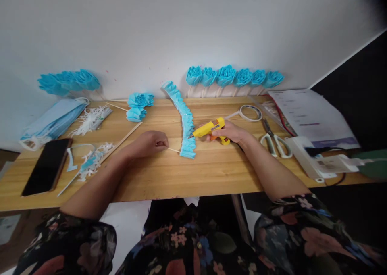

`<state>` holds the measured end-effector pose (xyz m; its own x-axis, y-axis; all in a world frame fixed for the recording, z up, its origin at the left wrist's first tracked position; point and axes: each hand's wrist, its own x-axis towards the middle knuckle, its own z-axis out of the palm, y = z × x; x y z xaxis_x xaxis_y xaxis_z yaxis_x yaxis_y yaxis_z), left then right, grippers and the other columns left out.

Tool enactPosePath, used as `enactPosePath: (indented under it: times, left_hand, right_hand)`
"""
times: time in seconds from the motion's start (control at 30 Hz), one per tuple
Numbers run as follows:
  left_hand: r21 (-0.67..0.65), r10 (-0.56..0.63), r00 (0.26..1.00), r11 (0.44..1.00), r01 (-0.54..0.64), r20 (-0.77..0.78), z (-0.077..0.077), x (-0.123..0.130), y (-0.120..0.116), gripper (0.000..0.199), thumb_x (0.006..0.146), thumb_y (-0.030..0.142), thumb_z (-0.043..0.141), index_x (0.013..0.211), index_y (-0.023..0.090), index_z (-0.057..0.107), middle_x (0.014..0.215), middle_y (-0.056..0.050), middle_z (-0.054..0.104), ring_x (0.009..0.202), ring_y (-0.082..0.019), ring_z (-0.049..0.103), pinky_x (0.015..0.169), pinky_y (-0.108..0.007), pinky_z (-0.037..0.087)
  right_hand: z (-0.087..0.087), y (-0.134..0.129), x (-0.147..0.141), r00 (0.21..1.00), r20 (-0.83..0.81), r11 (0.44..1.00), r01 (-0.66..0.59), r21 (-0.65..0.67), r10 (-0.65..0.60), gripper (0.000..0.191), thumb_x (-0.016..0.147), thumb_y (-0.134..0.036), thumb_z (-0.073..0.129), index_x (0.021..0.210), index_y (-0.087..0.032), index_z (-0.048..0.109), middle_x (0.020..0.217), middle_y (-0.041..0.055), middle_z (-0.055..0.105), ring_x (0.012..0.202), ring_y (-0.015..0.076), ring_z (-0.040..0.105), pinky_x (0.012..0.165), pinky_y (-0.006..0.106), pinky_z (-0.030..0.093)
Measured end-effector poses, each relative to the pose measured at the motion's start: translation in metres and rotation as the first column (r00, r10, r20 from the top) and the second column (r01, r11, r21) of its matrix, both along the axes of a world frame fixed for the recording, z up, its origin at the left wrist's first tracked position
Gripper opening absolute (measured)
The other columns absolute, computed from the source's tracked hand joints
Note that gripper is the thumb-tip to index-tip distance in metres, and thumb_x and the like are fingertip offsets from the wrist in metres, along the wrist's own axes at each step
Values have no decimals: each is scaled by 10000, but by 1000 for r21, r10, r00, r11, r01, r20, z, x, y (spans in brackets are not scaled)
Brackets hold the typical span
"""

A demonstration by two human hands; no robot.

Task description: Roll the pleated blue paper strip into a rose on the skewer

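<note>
My left hand [151,143] pinches a thin wooden stick [173,150], whose far end meets the lower part of a pleated blue strip [186,123]. That strip lies curved across the middle of the table, running from near the wall toward me. Wrapped around the handle of a yellow glue gun [210,128] is my right hand [228,132]. The gun's nozzle points left and sits over the strip's lower half; whether it touches the strip I cannot tell.
Blue fabric flowers on sticks lean against the wall at left [69,81] and right [226,75]. More flowers [137,101] lie left of the strip. Around them are face masks [57,117], a phone [46,166], tape [250,113], scissors [275,140], a power strip [311,158] and papers [314,117].
</note>
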<state>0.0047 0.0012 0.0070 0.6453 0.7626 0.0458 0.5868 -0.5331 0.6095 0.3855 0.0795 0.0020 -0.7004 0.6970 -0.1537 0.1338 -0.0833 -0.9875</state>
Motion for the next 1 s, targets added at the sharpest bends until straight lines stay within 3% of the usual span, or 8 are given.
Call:
enactPosePath:
  times: [0.2, 0.57, 1.0]
  left_hand:
    - [-15, -7, 1000, 1000, 7, -5, 2, 0, -2, 170, 978, 172, 634, 864, 183, 759, 871, -46, 757, 782, -182, 669, 752, -278, 459]
    - [-28, 2, 1000, 1000, -2, -2, 1, -1, -4, 178, 990, 182, 621, 883, 185, 762, 870, -45, 760, 795, -184, 680, 751, -277, 464]
    - [-25, -1, 1000, 1000, 1, -4, 3, 1, -3, 186, 994, 209, 633, 864, 187, 765, 854, -43, 751, 769, -181, 660, 737, -281, 453]
  right_hand:
    - [7, -4, 0, 998, 22, 998, -65, -16, 66, 705, 709, -662, 1032, 1162, -141, 887, 853, 90, 869, 784, 198, 790, 736, 283, 624]
    - [2, -5, 4, 991, 66, 992, -118, 41, 115, 735, 770, -796, 936, 1107, -144, 898, 863, 100, 864, 813, 204, 783, 749, 286, 603]
    - [7, -7, 3, 991, 94, 995, -95, 37, 91, 721, 759, -792, 942, 1058, -139, 883, 859, 105, 858, 812, 215, 781, 736, 292, 594]
